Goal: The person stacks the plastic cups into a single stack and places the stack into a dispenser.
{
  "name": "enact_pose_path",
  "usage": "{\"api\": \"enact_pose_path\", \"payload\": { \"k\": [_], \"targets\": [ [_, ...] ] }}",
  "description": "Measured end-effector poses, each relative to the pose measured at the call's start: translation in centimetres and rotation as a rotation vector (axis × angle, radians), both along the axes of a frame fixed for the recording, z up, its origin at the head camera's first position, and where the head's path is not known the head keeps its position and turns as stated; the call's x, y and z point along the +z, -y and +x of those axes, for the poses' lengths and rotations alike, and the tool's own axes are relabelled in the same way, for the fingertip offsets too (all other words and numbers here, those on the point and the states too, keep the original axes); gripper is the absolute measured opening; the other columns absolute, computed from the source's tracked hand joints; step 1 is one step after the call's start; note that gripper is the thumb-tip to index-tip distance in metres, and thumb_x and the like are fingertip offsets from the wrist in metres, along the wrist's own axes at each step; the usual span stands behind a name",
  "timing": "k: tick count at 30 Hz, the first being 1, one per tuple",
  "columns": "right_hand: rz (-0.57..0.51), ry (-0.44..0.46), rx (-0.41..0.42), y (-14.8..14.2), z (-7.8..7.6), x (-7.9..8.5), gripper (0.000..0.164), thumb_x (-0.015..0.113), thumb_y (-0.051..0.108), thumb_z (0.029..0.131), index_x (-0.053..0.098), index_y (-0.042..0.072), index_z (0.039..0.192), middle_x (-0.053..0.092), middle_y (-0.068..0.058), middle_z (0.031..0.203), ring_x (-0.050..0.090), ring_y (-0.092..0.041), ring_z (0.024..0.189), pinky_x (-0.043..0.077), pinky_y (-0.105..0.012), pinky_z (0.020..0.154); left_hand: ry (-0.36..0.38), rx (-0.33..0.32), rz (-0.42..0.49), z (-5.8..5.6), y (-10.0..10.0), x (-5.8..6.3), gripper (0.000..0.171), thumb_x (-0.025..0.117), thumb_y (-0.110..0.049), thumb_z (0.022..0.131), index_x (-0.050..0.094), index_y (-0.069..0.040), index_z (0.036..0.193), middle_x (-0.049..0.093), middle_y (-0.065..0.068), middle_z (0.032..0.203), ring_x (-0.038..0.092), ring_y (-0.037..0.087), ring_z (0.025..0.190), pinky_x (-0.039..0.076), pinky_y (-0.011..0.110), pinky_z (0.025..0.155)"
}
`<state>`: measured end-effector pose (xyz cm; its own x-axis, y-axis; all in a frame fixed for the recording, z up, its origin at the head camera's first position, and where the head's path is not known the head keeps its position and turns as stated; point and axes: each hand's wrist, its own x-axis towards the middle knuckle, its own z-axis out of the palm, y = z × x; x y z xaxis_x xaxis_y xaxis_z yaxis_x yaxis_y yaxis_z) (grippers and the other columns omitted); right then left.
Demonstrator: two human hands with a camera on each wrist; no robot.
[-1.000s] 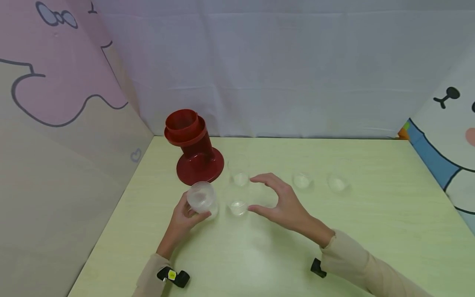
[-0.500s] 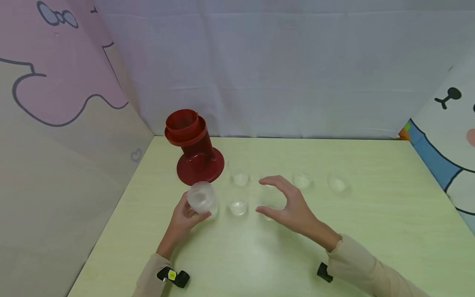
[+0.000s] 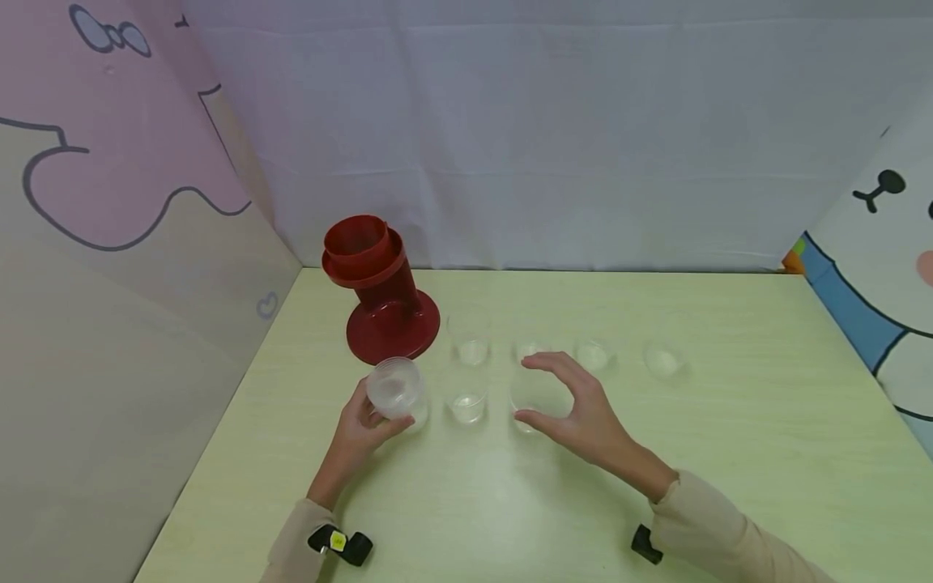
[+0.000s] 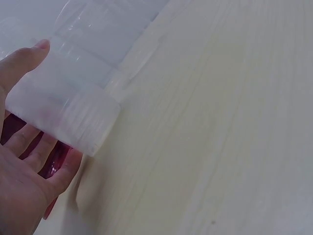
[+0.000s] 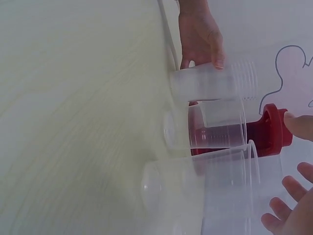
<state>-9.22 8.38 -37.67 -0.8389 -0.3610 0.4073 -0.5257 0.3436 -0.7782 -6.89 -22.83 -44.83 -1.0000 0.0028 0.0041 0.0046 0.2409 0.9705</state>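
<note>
My left hand (image 3: pixel 364 433) grips a stack of clear plastic cups (image 3: pixel 397 389), its thumb along the near side. The left wrist view shows the stack (image 4: pixel 63 107) upright on the table, several rims nested together. My right hand (image 3: pixel 583 409) holds nothing; its thumb and fingers are spread in a C shape close over a clear plastic cup (image 3: pixel 526 425). In the right wrist view the fingers of that hand (image 5: pixel 296 200) stand apart from the cup (image 5: pixel 225 181), just beyond its rim. Left of it in the front row stands another clear cup (image 3: pixel 466 405).
A back row of clear cups runs across the table: one cup (image 3: pixel 472 350) near the red stand, then one (image 3: pixel 593 354) and one (image 3: pixel 663 359) farther right. The red stand with a round base (image 3: pixel 389 328) is behind my left hand. A white curtain (image 3: pixel 547 146) hangs behind.
My right hand has shifted right and slightly toward me, away from the left front cup, uncovering part of the cup beside it. My left hand keeps the stack in place.
</note>
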Motion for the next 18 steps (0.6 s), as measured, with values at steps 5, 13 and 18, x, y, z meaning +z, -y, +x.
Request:
{"api": "enact_pose_path", "payload": {
  "k": [5,13,18],
  "targets": [
    [0.004,0.001,-0.015,-0.1,0.2,0.0,0.055,0.083,0.003,0.067,0.06,0.001,0.117,0.06,-0.013,0.117,0.052,-0.029,0.114,0.042,-0.04,0.096,-0.005,-0.006,-0.003,0.1,0.1,-0.1,0.076,0.077,-0.008,0.078,0.034,-0.012,0.141,0.044,0.01,0.136,0.043,0.029,0.127,0.038,0.045,0.102],
    [0.009,0.044,-0.022,-1.2,-1.2,-4.6,0.068,0.086,0.02,0.068,0.054,0.015,0.129,0.054,0.001,0.127,0.048,-0.018,0.119,0.044,-0.046,0.094,0.008,0.008,-0.01,0.2,0.0,-0.2,0.076,0.077,-0.009,0.078,0.034,-0.012,0.141,0.043,0.011,0.137,0.042,0.03,0.128,0.038,0.046,0.103],
    [-0.008,0.062,-0.02,-1.4,-1.5,-5.6,0.078,0.087,0.019,0.067,0.048,0.013,0.134,0.049,0.001,0.133,0.046,-0.021,0.121,0.044,-0.049,0.094,0.009,0.008,-0.022,0.1,0.0,-0.1,0.076,0.077,-0.01,0.078,0.033,-0.012,0.141,0.043,0.011,0.138,0.042,0.031,0.128,0.038,0.047,0.103]
  ]
}}
